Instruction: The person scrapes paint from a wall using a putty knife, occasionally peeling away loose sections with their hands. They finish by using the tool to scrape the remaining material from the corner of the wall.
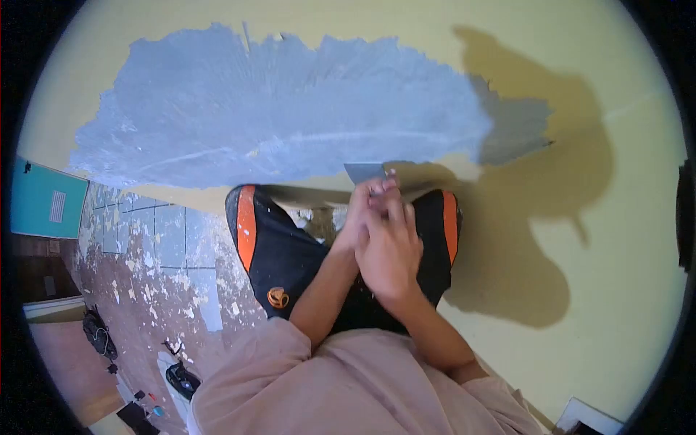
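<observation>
A grey metal scraper blade [365, 172] rests against the yellow wall [594, 239], at the lower edge of a large grey scraped patch [290, 116]. Both hands are clasped together on its handle, which is hidden inside them. My left hand [358, 210] lies beneath and closer to the blade. My right hand [391, 250] wraps over it from the right. Both forearms reach up from my pink shirt.
My knees in black shorts with orange stripes [279, 254] are pressed close to the wall. Down on the left, a tiled floor [156, 246] is littered with paint flakes. A teal door [45, 199] and dark objects [100, 333] are at far left.
</observation>
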`<state>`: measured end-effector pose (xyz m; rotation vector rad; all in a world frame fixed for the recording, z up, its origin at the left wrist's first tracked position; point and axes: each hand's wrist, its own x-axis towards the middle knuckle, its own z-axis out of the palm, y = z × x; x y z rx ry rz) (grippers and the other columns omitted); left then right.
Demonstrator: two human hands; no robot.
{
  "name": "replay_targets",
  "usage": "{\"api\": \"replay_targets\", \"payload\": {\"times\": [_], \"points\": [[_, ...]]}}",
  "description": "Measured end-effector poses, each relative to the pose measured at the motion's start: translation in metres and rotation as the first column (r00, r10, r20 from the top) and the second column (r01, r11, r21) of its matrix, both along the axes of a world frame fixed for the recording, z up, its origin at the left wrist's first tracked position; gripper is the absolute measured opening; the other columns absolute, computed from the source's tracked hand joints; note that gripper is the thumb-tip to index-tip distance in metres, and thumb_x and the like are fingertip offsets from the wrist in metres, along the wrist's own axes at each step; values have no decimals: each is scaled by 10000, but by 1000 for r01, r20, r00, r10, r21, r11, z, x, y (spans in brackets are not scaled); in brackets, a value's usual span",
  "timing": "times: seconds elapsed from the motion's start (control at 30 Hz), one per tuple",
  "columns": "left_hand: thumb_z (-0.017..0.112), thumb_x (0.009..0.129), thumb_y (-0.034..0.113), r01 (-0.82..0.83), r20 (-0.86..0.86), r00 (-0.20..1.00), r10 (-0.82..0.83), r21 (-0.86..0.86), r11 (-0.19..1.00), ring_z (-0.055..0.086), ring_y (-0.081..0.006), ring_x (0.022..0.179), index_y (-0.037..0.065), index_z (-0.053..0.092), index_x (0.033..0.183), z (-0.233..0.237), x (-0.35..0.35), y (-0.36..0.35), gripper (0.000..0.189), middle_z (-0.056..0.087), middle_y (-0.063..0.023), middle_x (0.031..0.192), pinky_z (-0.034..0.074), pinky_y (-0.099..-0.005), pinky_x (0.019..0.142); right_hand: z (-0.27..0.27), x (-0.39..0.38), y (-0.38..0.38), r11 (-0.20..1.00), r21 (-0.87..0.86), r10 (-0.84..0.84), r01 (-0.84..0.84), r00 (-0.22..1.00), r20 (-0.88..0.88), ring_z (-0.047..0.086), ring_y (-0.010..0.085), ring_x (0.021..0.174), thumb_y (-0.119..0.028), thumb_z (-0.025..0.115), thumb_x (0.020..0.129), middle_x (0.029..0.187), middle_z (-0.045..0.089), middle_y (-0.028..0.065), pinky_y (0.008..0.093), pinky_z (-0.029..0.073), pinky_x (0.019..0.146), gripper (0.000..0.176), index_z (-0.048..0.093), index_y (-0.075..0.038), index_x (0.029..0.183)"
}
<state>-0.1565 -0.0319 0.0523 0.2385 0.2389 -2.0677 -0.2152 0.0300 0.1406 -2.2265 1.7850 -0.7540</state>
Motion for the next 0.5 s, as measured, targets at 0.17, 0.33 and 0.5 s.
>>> {"api": "replay_targets", "payload": {"times": [0.17,0.33,0.5], "points": [[466,763,71,43,-109,993,-51,-70,997,389,-61,499,86,464,839,-18,6,7,78,425,28,639,340,-188,470,-12,-11,7,991,104,87,-80,994,-62,506,329,998,-98,583,709,1069,491,186,397,543,640,326,588,-6,1022],[430,851,132,-181,298,904,306,-383,906,484,-169,804,86,485,868,-38,-4,11,73,512,-41,841,402,-292,739,-12,12,-10,988,152,11,1,997,-81,524,326,954,-77,598,699,1035,541,155,422,499,726,106,601,-35,796],[433,860,150,-217,246,935,257,-178,960,472,-173,856,95,480,866,-42,-1,0,73,507,-35,879,393,-302,763,-8,-1,-1,990,87,113,-116,993,31,513,351,976,-84,598,706,1091,532,170,454,495,721,185,594,-5,873]]}}
